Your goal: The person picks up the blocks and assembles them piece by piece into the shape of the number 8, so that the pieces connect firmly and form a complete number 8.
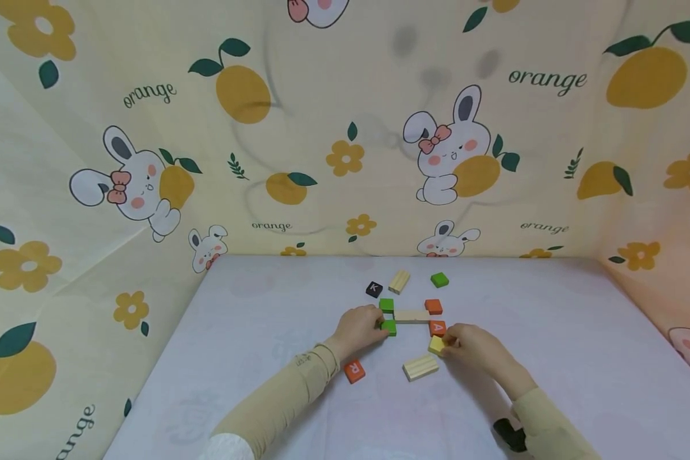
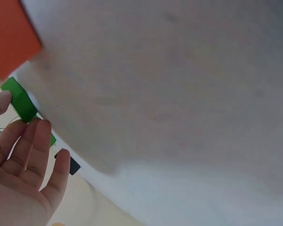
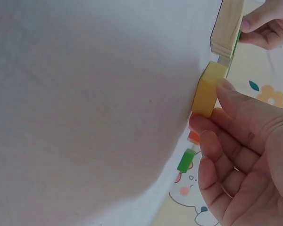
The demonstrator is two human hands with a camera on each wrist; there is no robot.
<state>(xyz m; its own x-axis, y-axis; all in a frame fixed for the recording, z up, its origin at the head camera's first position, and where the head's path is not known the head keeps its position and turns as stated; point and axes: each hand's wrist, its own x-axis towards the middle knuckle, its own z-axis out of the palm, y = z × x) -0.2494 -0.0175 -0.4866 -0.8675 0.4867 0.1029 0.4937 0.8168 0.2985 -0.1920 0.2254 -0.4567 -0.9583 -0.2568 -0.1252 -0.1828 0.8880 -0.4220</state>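
My left hand [image 1: 359, 331] pinches a green block [image 2: 20, 100] between thumb and fingertips. Just behind that block lies another green block [image 1: 386, 305]. A plain wooden plank [image 1: 411, 317] runs from the green pair to two orange blocks on the right. The rear orange block [image 1: 434, 306] shows no letter, while the nearer orange block [image 1: 437, 328] bears an A. With thumb and fingers my right hand [image 1: 476, 349] grips a yellow block [image 3: 207, 89], close in front of the A block. Below the yellow block sits a grooved wooden plank [image 1: 421, 368].
An orange block with an R [image 1: 354, 371] lies beside my left wrist. Toward the back are a black block with a K [image 1: 374, 289], a second grooved plank [image 1: 399, 282] and a green block [image 1: 439, 280]. A patterned cloth [image 1: 333, 128] rises behind the white table [image 1: 253, 358].
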